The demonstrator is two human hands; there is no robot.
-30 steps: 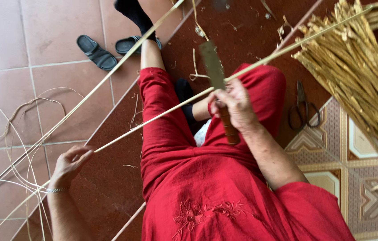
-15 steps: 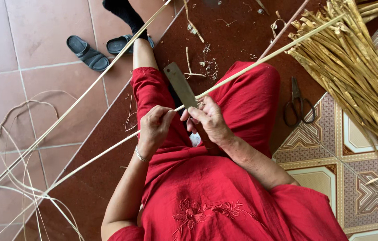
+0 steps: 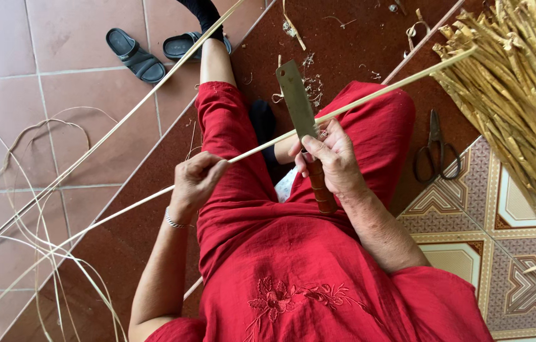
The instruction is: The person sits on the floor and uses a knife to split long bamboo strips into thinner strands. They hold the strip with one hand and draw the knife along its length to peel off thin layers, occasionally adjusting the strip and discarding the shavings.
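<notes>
Red cloth fills most of what we're looking down at, our lap basically, and the work sits right on top of it. Right hand (image 3: 334,166) is wrapped around the wooden handle of the knife (image 3: 298,101), flat blade pointing away from us, thumb pressing the cane (image 3: 369,96) against it. Left hand (image 3: 195,180) is closed on the same cane a bit further down, just beside the thigh.

What worries us: the thumb sits right at the blade, so if the cane snaps or jumps sideways, the edge could slide into it. The cane also runs over the leg, so a slip could send the blade toward the lap.

Compared to half a second ago, the left hand has slid down the cane away from the right one, and the blade has tipped more upright.

Further out, scissors (image 3: 435,152) lie on the floor by the straw bundle (image 3: 521,107), with sandals (image 3: 133,56) past our foot.
</notes>
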